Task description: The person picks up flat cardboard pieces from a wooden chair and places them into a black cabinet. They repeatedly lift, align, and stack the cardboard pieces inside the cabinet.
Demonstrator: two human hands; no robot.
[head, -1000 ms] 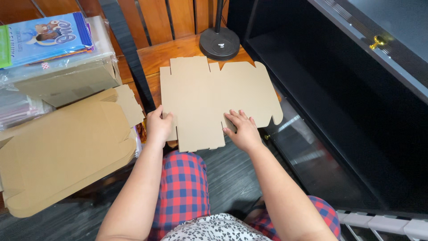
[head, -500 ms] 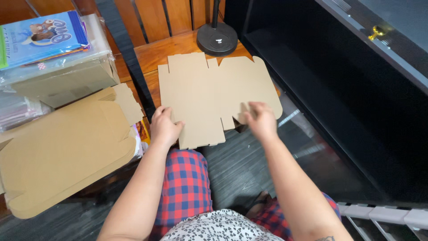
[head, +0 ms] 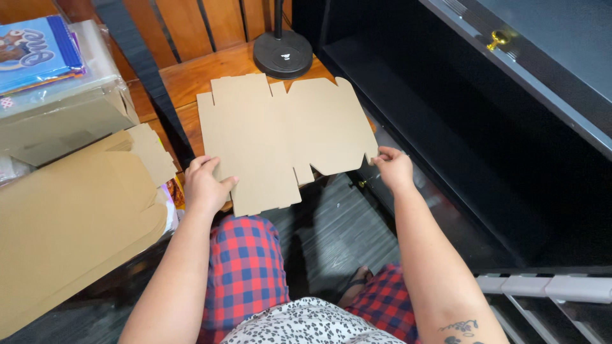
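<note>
A flat, die-cut cardboard box blank (head: 280, 137) lies unfolded across the wooden desk (head: 204, 73), its near flaps overhanging the front edge above our knees. Our left hand (head: 207, 185) rests on the blank's near left corner, fingers curled over the edge and the thumb lying on top, pressing it down. Our right hand (head: 393, 169) has moved: a second ago it lay flat on the middle of the sheet, and now it has slid out to the right-hand flap, where thumb and fingertips pinch the notched edge. The sheet itself has barely shifted and is still uncreased, so the move reads as a change of grip at the two outer edges rather than any fold begun.

Behind the blank stands the round black base of a lamp (head: 283, 53), close to the sheet's far edge. To our left a second, larger sheet of brown cardboard (head: 73, 216) lies over a low pile, and beyond it sits a clear-wrapped bundle topped by a blue picture book (head: 38, 51). To our right opens a dark cabinet (head: 459, 127) with a small brass knob (head: 496, 41); what lies inside it we cannot make out in the shadow. Red-checked shorts (head: 245, 267) fill the foreground.
</note>
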